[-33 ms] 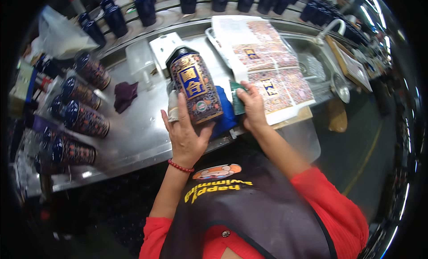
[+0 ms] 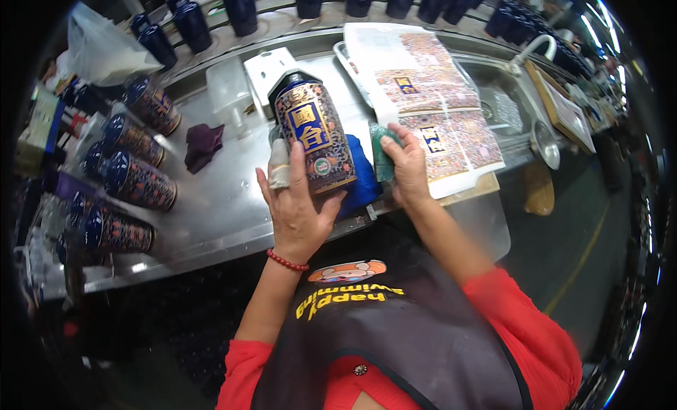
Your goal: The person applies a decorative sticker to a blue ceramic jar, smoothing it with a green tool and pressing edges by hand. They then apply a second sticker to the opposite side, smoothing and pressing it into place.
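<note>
A dark blue bottle with angled shoulders, wrapped in a floral patterned decal with a blue and gold label, leans over the steel bench. My left hand grips its lower left side, the index finger lying along its front. A greyish-white wrap shows at that hand's fingers; its kind is unclear. To the bottle's right, my right hand pinches a flat green scraper-like piece, held apart from the bottle. Bunched blue cloth lies beneath and beside the bottle. Printed decal sheets lie just beyond my right hand.
Several decorated bottles stand along the bench's left side, near a dark purple cloth. Plain blue bottles line the back. A sink with a faucet and a strainer are at the right. A clear container sits behind.
The scene has shifted slightly to the right in the view. Both hands keep their holds, and the green piece has risen a little.
</note>
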Demonstrator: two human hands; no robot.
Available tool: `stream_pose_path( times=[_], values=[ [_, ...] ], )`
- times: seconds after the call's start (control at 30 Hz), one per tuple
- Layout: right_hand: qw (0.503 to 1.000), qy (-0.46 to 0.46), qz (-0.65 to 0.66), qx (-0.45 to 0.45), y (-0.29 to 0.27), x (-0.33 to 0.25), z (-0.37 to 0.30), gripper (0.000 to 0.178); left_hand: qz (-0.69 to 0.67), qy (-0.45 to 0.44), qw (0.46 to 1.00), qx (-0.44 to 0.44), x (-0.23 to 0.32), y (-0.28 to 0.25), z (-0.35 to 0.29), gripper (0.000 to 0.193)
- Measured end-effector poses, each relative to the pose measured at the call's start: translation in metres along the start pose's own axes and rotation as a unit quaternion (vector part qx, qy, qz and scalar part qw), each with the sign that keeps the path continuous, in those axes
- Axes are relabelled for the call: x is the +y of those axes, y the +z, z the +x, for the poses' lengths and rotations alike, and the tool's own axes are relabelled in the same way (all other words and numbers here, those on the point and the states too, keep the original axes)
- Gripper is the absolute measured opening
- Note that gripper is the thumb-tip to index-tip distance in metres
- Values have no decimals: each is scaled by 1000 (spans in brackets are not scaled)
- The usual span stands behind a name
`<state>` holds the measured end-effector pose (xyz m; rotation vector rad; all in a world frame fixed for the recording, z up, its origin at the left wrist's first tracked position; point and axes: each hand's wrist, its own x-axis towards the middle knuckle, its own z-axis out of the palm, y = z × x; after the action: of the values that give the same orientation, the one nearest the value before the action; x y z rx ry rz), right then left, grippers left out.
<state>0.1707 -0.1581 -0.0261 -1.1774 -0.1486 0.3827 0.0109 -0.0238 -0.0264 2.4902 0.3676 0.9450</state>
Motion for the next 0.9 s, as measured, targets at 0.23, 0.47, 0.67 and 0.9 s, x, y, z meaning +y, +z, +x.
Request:
stream_pose_path(
  times=[0.23,0.47,0.67,0.9],
  values=[
    [968,-105,-157,-168,28,-13,15,39,61,31,997,-32,9,-5,21,116],
    [967,-87,-91,-220,15,-6,7,34,-13,-12,998,-60,-13,3,7,119],
    [991,4,-24,-135,5,-12,3,34,-37,-38,994,-99,-18,2,4,116],
    [979,-29,-126,-159,-8,7,-1,33,164,89,980,-75,-3,-9,12,102]
  ],
)
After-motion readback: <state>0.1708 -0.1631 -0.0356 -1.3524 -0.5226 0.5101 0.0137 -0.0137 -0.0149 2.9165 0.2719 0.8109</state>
